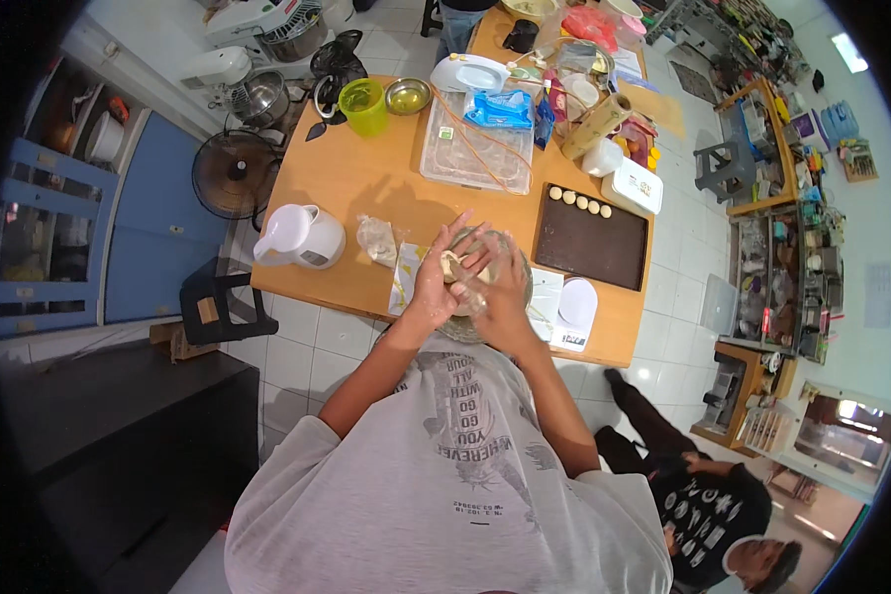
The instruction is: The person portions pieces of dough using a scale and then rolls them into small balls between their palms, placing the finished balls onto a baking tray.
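My left hand [436, 282] and my right hand [497, 282] meet over a round bowl [520, 307] at the table's front edge, with fingers curled around pale dough [451, 265]; the fingers partly hide both dough and bowl. A dark tray [589, 247] to the right holds several small pale dough balls [579, 201] in a row along its back edge. A white scale [574, 322] lies right of the bowl, and a clear bag of pale stuff [376, 241] is on its left.
The wooden table [317, 173] also carries a white jug [297, 238], green container [364, 109], metal bowl [406, 97] and lidded plastic box [470, 163]. A fan [230, 176] and black stool [223, 307] are at left. A person in black [703, 515] is at lower right; another stands behind the table.
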`<state>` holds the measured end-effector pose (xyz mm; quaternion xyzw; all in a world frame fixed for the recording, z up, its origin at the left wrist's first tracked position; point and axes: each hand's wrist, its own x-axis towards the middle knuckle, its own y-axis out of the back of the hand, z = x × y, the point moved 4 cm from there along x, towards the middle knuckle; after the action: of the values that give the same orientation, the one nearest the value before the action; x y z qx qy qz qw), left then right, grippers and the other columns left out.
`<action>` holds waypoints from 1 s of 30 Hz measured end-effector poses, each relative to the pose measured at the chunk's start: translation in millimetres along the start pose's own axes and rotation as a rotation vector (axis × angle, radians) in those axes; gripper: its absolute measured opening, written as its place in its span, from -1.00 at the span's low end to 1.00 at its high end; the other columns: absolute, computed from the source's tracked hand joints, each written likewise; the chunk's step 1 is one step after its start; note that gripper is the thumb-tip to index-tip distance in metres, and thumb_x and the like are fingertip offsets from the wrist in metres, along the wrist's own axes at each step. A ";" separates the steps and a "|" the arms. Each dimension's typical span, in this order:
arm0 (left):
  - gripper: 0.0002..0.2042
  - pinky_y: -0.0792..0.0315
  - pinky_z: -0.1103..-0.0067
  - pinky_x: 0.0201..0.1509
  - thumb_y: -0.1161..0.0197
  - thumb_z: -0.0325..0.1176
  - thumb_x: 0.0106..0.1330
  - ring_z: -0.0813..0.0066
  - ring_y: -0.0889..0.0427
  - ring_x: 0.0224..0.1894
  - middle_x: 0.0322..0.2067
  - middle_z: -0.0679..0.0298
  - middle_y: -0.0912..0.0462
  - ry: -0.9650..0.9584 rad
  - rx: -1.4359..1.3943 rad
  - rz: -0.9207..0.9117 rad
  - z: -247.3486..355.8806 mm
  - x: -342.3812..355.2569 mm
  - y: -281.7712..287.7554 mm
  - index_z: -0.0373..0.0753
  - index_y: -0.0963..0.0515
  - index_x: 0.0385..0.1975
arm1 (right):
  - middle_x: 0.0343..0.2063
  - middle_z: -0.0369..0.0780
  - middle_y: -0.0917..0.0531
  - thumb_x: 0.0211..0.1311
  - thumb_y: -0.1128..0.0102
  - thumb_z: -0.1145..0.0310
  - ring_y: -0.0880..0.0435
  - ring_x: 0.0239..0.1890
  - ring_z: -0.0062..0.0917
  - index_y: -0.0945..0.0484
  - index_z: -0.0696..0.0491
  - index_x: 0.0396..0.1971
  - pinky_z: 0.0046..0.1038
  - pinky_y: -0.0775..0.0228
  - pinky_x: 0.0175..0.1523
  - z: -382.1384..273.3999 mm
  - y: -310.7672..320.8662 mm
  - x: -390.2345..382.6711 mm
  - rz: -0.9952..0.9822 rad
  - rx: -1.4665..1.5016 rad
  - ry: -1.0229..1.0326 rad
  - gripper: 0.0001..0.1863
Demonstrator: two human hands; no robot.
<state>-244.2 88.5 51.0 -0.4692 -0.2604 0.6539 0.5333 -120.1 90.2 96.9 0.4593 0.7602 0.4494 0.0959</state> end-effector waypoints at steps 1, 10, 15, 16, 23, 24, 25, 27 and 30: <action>-0.36 -0.28 0.25 0.58 0.16 0.15 0.68 0.18 -0.41 0.46 0.46 0.07 -0.37 0.048 -0.014 -0.053 -1.0 1.3 0.8 -0.14 -0.22 0.56 | 0.40 -0.05 -0.40 0.35 -0.34 0.24 -0.23 0.47 0.00 -0.73 -0.17 0.16 0.00 -0.07 0.50 4.9 4.8 10.0 0.018 0.061 0.011 -0.62; -0.25 -0.40 0.21 0.49 0.21 0.33 0.60 0.18 -0.54 0.35 0.35 0.05 -0.53 0.289 -0.103 -0.160 -6.7 15.3 -3.4 -0.11 -0.25 0.56 | 0.05 -0.25 -0.66 0.17 -0.48 0.39 -0.50 0.19 -0.22 -0.77 0.00 -0.06 -0.17 -0.27 0.24 25.1 12.9 27.1 -0.037 0.208 -0.162 -0.69; -0.18 -0.37 0.18 0.51 0.22 0.37 0.56 0.05 -0.45 0.44 0.42 -0.07 -0.42 0.286 -0.084 -0.106 -14.0 35.7 10.0 -0.22 -0.28 0.52 | 0.01 -0.24 -0.67 0.18 -0.46 0.36 -0.52 0.19 -0.15 -0.76 -0.02 -0.14 -0.07 -0.14 0.26 16.4 2.6 15.3 0.100 0.060 -0.178 -0.77; -0.18 -0.37 0.18 0.52 0.23 0.37 0.57 0.04 -0.44 0.45 0.43 -0.08 -0.42 0.256 -0.092 -0.070 -12.2 37.3 7.5 -0.24 -0.28 0.51 | 0.04 -0.23 -0.66 0.20 -0.45 0.35 -0.50 0.21 -0.14 -0.77 -0.03 -0.12 -0.05 -0.11 0.27 12.7 -3.7 9.7 0.147 0.001 -0.138 -0.76; -0.18 -0.33 0.21 0.55 0.19 0.35 0.57 0.03 -0.42 0.46 0.46 -0.08 -0.35 0.167 -0.006 0.048 -2.3 36.3 6.5 -0.28 -0.27 0.51 | 0.25 -0.11 -0.50 0.34 -0.37 0.26 -0.34 0.41 -0.12 -0.77 -0.02 0.00 0.28 -0.07 0.35 4.4 -20.6 0.9 0.117 0.028 -0.145 -0.72; -0.18 -0.32 0.22 0.56 0.19 0.35 0.58 0.04 -0.41 0.46 0.47 -0.08 -0.34 0.165 0.017 0.047 -1.0 36.4 12.5 -0.27 -0.26 0.52 | 0.23 -0.12 -0.51 0.35 -0.37 0.26 -0.35 0.40 -0.12 -0.77 -0.02 0.00 0.23 -0.10 0.37 10.8 -19.6 3.4 0.019 0.125 -0.174 -0.72; -0.18 -0.31 0.22 0.56 0.19 0.35 0.58 0.06 -0.40 0.47 0.48 -0.07 -0.32 0.168 0.059 -0.002 1.9 35.7 15.5 -0.26 -0.24 0.53 | 0.22 -0.13 -0.52 0.36 -0.37 0.26 -0.36 0.39 -0.13 -0.77 -0.02 0.00 0.17 -0.12 0.38 21.3 -18.1 6.3 -0.078 0.226 -0.205 -0.73; -0.18 -0.30 0.24 0.56 0.19 0.35 0.58 0.09 -0.38 0.48 0.51 -0.05 -0.28 0.181 0.144 -0.104 8.5 34.0 18.4 -0.23 -0.18 0.57 | 0.07 -0.20 -0.60 0.36 -0.38 0.29 -0.44 0.31 -0.24 -0.77 -0.02 -0.01 -0.07 -0.25 0.40 39.2 -9.2 25.9 -0.199 0.412 -0.170 -0.74; -0.17 -0.28 0.28 0.56 0.21 0.34 0.59 0.14 -0.33 0.52 0.54 -0.02 -0.24 0.175 -0.044 -0.215 17.0 32.6 7.8 -0.21 -0.10 0.61 | -0.07 -0.18 -0.71 0.28 -0.39 0.37 -0.64 0.13 -0.31 -0.76 0.01 -0.01 -0.29 -0.39 0.27 43.3 4.9 49.2 -0.086 0.698 -0.311 -0.72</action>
<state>-262.6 119.6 40.8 -0.5055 -0.2761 0.5435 0.6107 -120.4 155.4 88.9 0.4947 0.8624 0.0841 0.0668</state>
